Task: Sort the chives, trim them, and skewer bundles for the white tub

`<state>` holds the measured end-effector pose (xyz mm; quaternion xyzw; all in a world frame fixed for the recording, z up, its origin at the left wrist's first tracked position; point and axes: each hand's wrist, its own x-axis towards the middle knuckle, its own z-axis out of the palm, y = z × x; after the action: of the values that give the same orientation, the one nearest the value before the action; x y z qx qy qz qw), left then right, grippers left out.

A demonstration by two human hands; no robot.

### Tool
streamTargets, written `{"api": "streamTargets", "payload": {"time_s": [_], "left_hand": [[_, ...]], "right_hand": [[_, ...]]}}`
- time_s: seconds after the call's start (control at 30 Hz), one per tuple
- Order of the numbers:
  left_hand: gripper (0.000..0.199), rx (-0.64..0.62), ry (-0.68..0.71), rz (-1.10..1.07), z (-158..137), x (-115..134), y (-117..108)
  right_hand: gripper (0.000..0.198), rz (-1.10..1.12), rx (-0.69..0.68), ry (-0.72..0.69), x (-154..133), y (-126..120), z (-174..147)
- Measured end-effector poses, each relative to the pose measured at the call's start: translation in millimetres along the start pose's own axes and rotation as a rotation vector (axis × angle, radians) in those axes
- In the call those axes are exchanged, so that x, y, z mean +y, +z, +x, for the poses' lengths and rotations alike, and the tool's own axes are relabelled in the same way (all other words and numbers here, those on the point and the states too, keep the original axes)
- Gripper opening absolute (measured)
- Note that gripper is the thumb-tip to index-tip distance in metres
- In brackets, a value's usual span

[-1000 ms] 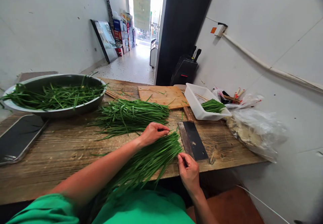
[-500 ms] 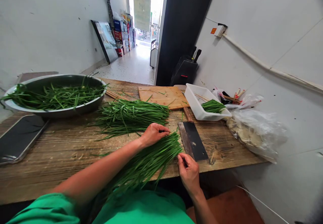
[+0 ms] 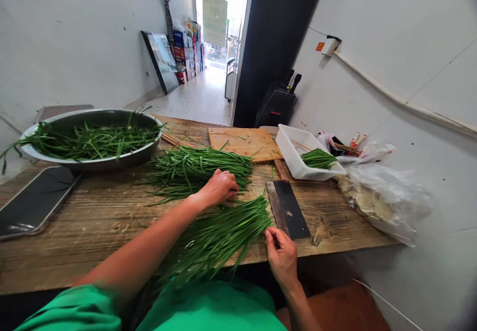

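My left hand (image 3: 220, 188) is at the near edge of a pile of long green garlic chives (image 3: 194, 169), its fingers curled downward. What its fingertips pinch, if anything, is hidden. A second bunch of chives (image 3: 223, 236) lies fanned out in front of me, its even ends to the right and its leaves hanging over the table edge. At the lower right corner of those ends, my right hand (image 3: 282, 254) is closed in a pinch; the thing between thumb and finger is too small to make out. Just right of the bunch, a cleaver (image 3: 289, 211) lies flat.
A metal basin (image 3: 100, 163) of loose chives stands at the left, behind a phone (image 3: 37, 202). Thin skewers (image 3: 175, 139) lie beside a wooden board (image 3: 242, 142). A white tray (image 3: 316, 173) holds cut chives. A plastic bag (image 3: 380, 202) sits at the table's right end.
My left hand has moved left, away from the even ends of the near bunch to the far pile's edge. My right hand stays at the bunch's corner. The view has shifted slightly.
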<state>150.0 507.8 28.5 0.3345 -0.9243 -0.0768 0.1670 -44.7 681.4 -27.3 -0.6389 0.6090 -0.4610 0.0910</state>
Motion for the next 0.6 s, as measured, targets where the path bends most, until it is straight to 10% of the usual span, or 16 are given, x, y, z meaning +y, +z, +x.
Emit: {"api": "streamTargets", "payload": {"time_s": [0.2, 0.6], "left_hand": [[0.017, -0.017, -0.045, 0.057, 0, 7, 8], [0.027, -0.022, -0.299, -0.712, 5, 32, 20]], "right_hand": [[0.019, 0.012, -0.003, 0.005, 0, 0, 0], [0.02, -0.002, -0.001, -0.021, 3, 1, 1]]}}
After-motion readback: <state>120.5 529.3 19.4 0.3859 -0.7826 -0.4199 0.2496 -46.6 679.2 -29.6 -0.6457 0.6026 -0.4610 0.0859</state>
